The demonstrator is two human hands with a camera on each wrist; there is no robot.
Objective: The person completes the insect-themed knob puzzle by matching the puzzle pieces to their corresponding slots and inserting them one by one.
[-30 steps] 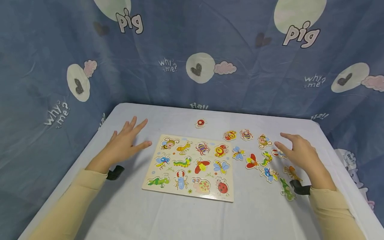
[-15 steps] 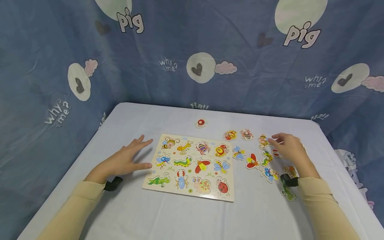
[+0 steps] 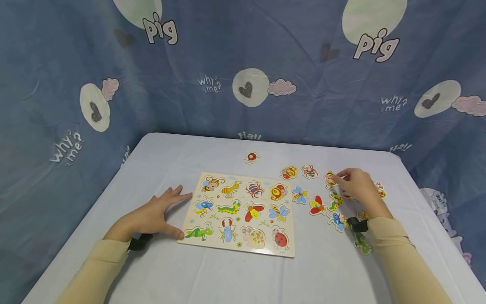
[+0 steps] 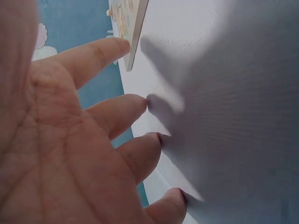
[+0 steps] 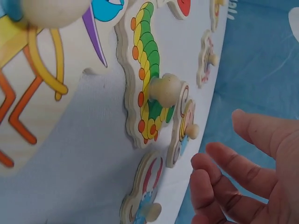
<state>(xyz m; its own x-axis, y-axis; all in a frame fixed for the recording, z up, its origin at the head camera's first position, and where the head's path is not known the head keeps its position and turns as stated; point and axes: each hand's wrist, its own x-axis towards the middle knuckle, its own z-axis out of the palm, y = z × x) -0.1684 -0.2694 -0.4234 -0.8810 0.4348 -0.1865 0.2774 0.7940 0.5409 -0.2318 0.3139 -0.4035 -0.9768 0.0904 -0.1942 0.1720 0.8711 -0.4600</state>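
Observation:
A wooden peg puzzle board [image 3: 266, 198] with printed insects lies mid-table. My left hand [image 3: 152, 213] has its fingers spread at the board's left side, with thumb tip at the near corner and index fingertip at the side edge. In the left wrist view the other fingertips reach down to the white cloth. My right hand [image 3: 358, 188] is over the loose pieces, thumb and fingers at the bee piece [image 3: 330, 180]. In the right wrist view the fingers stand apart beside that piece's wooden knob [image 5: 192, 131]. Nearby lie the caterpillar piece [image 5: 148, 60] and stag beetle piece [image 5: 148, 198].
A ladybug piece [image 3: 252, 158] lies behind the board. Right of the board are several knobbed pieces, among them a spider piece [image 3: 309, 172], a red-winged insect piece [image 3: 317, 205] and a grasshopper piece [image 3: 363, 243]. A blue printed curtain [image 3: 205, 114] hangs behind the table.
My left hand has come down and nearer, its thumb now at the board's near corner. My right hand has moved left and lower, to the bee piece. The board and pieces lie as before.

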